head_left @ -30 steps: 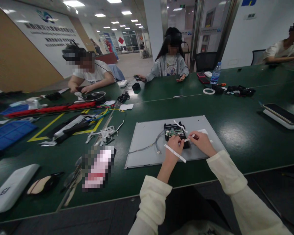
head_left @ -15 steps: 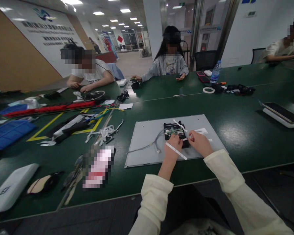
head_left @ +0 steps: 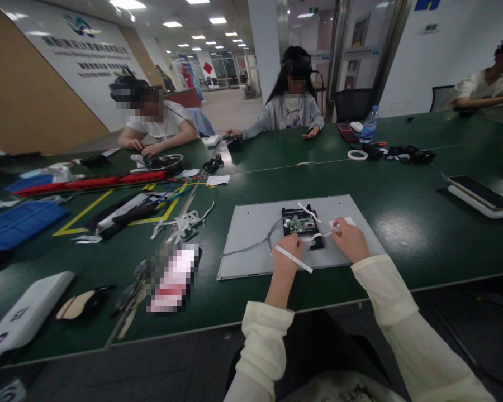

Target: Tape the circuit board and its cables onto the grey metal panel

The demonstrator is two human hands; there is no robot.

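Fingertips pinched together, the grip of a person's right hand (head_left: 352, 241) holds one end of a white strip (head_left: 318, 237), right of center in the frame; the left hand (head_left: 285, 265) curls its fingers at the other end, though whether they clasp it cannot be told. A second strip (head_left: 299, 262) crosses the back of the left hand. Just beyond the hands sits a black frame (head_left: 292, 214) carrying a green circuit board (head_left: 302, 224), a third strip (head_left: 308, 212) slanting over its upper right corner. It rests on a pale gray panel (head_left: 251, 223), where a gray cable (head_left: 247, 249) trails left. Farther along the green worktop (head_left: 255, 181), a tangle of white strips (head_left: 184, 223) lies left of center. Toward the upper right, a roll of tape (head_left: 357, 159) lies near a water bottle (head_left: 369, 125). Across the worktop, co-workers in headsets sit at upper left (head_left: 159, 131) and top center (head_left: 291, 111).
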